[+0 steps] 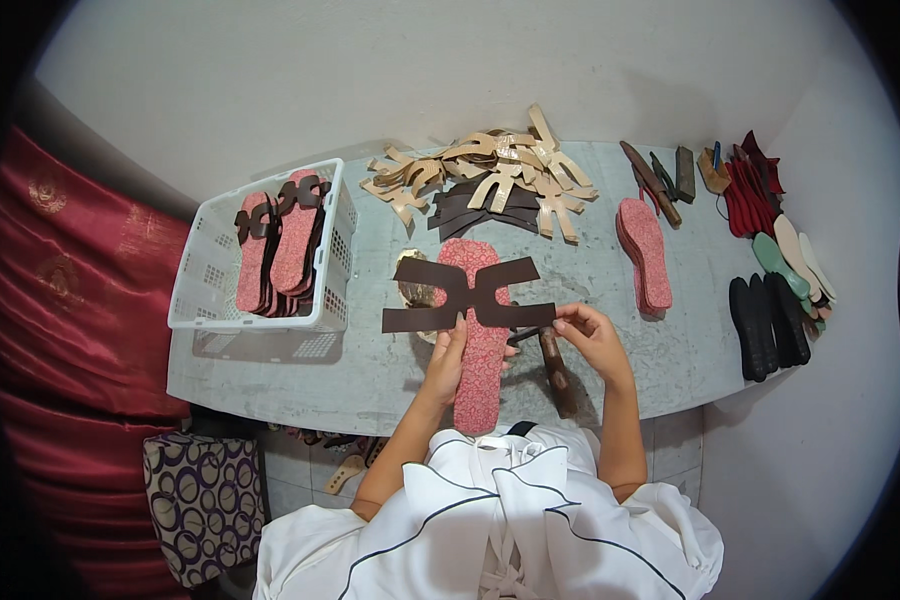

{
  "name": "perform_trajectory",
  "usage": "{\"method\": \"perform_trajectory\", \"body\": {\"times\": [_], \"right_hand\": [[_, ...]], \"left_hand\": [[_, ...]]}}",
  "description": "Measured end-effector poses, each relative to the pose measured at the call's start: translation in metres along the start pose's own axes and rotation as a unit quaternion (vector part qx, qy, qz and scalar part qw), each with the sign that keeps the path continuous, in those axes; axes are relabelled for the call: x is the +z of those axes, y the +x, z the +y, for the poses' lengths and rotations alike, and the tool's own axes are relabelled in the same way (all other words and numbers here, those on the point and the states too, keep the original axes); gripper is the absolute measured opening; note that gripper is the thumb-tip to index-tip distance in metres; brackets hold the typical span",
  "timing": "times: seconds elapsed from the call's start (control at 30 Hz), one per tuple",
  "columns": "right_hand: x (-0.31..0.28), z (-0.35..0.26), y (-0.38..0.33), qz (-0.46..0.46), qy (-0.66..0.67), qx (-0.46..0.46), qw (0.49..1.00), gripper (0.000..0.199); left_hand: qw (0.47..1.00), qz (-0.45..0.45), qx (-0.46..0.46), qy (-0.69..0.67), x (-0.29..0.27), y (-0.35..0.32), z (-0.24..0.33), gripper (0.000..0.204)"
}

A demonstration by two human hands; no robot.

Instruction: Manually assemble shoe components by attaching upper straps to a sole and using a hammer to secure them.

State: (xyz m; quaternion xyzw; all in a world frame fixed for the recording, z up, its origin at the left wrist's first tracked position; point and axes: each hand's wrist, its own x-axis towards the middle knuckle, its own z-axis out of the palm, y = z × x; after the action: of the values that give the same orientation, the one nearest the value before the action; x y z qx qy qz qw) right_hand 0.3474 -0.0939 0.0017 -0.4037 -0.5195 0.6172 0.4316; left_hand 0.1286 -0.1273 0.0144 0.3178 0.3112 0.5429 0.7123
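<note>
A pink floral insole (477, 390) is held up over the near edge of the table, its long side pointing away from me. Across its upper half lies a dark brown H-shaped sandal strap (482, 296), its four arms reaching past the insole's sides. My left hand (444, 368) is closed around the insole, thumb pressed on top at the strap's lower edge. My right hand (594, 342) pinches the tip of the strap's lower right arm between thumb and fingers. Close below that hand lies a tool with a worn wooden handle (558, 378); its head is partly hidden.
At left stands a white plastic basket (335, 262) with stacked pink soles bearing brown straps. Beige straps (500, 150) heap at the back over dark brown ones (485, 208). Rightward are stacked pink insoles (642, 255), hand tools (652, 182) and black soles (755, 328).
</note>
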Motion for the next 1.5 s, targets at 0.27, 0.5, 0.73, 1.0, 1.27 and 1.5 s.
{"method": "perform_trajectory", "body": {"times": [0.27,0.5,0.73,1.0,1.27,1.5], "right_hand": [[0.059,-0.028,-0.005,0.143,-0.403,-0.271,0.863,0.042],[0.097,-0.027,-0.005,-0.026,-0.447,-0.25,0.858,0.051],[0.115,-0.039,0.003,-0.061,-0.404,-0.291,0.865,0.061],[0.139,-0.057,0.005,-0.113,-0.197,-0.297,0.928,0.063],[0.148,0.014,0.035,-0.098,0.259,-0.007,0.961,0.028],[0.143,0.023,0.046,-0.083,0.367,0.082,0.923,0.034]], "left_hand": [[0.999,-0.002,0.008,-0.035,0.0,0.004,-0.002,0.04],[0.993,0.104,0.057,0.016,-0.001,-0.001,-0.002,0.036],[0.996,0.025,0.083,-0.032,-0.008,-0.019,0.009,0.05],[0.905,0.067,0.267,0.325,0.001,-0.036,0.062,0.097],[0.676,0.221,0.203,0.672,-0.008,-0.031,0.058,0.051],[0.615,0.254,0.175,0.726,-0.022,-0.02,0.034,0.037]]}}
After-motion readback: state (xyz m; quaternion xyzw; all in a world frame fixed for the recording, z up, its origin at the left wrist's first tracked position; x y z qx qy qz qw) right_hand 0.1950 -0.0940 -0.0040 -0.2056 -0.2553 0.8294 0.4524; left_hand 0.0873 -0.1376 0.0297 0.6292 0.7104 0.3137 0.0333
